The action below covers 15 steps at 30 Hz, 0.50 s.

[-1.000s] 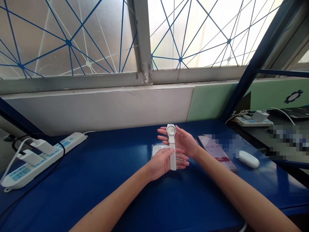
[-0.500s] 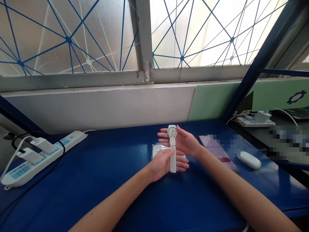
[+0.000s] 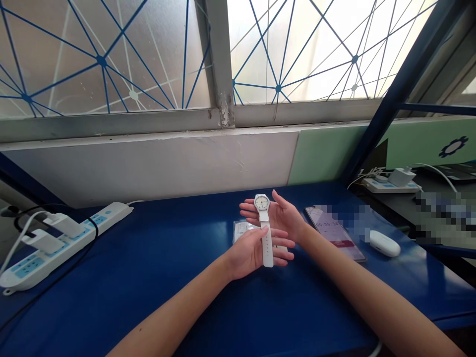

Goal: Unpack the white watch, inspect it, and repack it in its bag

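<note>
A white wristwatch (image 3: 262, 202) with a round face and a long pale strap hangs lengthwise over the blue table. My left hand (image 3: 243, 253) pinches its strap under the thumb, with the other fingers stretched out behind it to the right. Palm up, my right hand (image 3: 285, 217) lies behind the watch face, its fingers straight and its thumb raised apart from the watch. Whether those fingers touch the back of the case, I cannot tell. Under the hands is a small clear packet with white paper (image 3: 241, 228), mostly covered.
To the right lie a phone (image 3: 330, 230) showing a timer and a white rounded case (image 3: 385, 243). At the left stands a white power strip (image 3: 111, 218) with plugs and a black cable (image 3: 67, 270). Behind the blue table (image 3: 148, 302) are a wall and windows.
The watch face has tilted slightly to the left. My right thumb has come away from the watch's edge, and the left fingers are spread a little more. The view has shifted slightly.
</note>
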Tool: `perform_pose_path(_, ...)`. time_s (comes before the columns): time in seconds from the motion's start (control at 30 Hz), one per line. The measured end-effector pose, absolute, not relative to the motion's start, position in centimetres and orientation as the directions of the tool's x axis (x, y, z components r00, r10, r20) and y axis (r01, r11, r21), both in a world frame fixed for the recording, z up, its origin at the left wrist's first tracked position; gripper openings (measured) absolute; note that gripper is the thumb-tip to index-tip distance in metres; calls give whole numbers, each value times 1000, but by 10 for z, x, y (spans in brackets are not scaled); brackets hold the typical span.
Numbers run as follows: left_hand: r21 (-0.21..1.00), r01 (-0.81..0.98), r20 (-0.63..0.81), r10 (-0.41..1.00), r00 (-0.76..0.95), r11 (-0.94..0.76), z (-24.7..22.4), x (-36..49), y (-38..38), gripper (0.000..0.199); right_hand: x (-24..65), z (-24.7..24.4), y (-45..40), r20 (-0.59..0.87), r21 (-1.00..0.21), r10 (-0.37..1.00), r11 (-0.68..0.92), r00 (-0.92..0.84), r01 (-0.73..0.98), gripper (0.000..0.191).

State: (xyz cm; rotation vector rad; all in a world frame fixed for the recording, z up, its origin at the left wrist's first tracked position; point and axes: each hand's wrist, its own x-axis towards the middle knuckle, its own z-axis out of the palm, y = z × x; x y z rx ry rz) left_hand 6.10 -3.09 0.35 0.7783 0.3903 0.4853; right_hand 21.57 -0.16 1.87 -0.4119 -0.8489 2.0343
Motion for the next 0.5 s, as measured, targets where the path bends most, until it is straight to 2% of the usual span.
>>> perform_pose_path(0.5, 778, -248, -233, 632, 739, 577, 3, 64, -33, 34, 222, 32, -7, 88, -749, 814, -326, -573, -578, 76)
